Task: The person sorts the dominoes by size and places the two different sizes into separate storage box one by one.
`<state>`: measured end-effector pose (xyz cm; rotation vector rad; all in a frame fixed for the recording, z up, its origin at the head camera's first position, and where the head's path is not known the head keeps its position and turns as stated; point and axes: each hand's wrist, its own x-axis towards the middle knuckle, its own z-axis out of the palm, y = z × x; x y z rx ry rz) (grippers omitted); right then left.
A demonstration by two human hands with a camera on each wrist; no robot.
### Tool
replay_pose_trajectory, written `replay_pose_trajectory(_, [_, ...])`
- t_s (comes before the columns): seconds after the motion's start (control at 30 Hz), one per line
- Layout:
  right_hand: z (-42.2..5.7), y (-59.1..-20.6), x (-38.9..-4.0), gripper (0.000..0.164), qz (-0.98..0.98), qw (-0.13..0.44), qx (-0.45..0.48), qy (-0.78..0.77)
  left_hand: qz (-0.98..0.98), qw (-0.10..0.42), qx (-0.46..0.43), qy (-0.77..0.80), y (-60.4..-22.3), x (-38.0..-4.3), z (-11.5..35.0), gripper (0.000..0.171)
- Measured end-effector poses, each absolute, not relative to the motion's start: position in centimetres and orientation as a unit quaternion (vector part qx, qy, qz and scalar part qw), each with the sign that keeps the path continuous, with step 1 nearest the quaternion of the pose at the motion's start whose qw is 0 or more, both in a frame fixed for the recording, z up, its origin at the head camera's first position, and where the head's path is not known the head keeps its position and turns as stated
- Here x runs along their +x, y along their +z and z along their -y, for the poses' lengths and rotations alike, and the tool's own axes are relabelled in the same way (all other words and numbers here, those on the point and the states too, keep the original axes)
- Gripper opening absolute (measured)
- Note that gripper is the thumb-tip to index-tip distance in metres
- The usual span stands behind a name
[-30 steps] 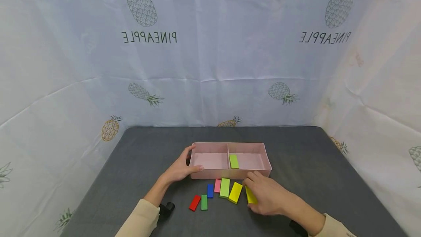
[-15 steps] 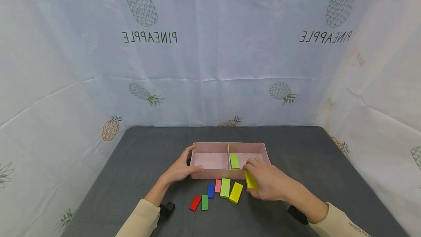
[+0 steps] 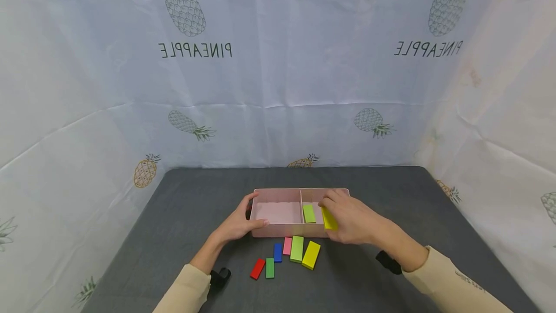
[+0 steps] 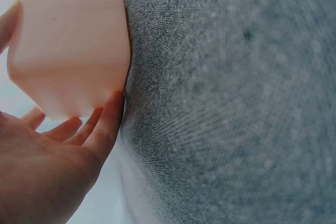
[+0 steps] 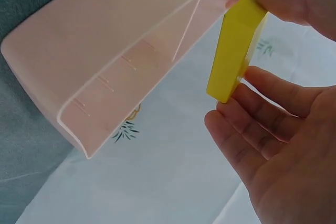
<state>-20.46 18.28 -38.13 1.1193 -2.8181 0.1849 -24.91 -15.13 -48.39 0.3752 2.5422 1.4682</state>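
A pink two-compartment box [image 3: 278, 230] rests on the dark table. My left hand [image 3: 238, 222] holds its left end, thumb at the front rim and fingers around the end; in the left wrist view the fingertips [image 4: 111, 106] touch the box wall. My right hand [image 3: 358, 219] pinches a yellow block [image 3: 329, 219] between thumb and fingers, over the front rim of the right compartment. In the right wrist view the yellow block [image 5: 236, 48] is held clear of the box. One light green block [image 3: 309, 213] lies in the right compartment beside the divider.
In front of the box lie a red block [image 3: 257, 269], a green block [image 3: 270, 268], a blue block [image 3: 278, 252], a pink block [image 3: 287, 246], a larger light green block [image 3: 297, 248] and another yellow block [image 3: 311, 255]. A pineapple-print cloth [image 3: 278, 76] hangs behind the table.
My right hand has lifted the yellow block from the table in front of the box and carried it forward, over the right compartment's front rim. The left hand stays on the box.
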Motion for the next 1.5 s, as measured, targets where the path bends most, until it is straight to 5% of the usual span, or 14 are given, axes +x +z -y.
replay_pose_trajectory(0.53, [-17.9,-39.7,-24.7,0.051,0.935,0.044,0.342,0.084,-0.856,0.088,0.122,0.494,-48.5,-24.8,15.2,0.095])
replay_pose_trajectory(1.5, [-16.8,-44.6,-28.4,0.043,0.949,-0.079,0.292,0.086,-0.856,0.085,0.122,0.494,-48.7,-24.8,15.0,0.093])
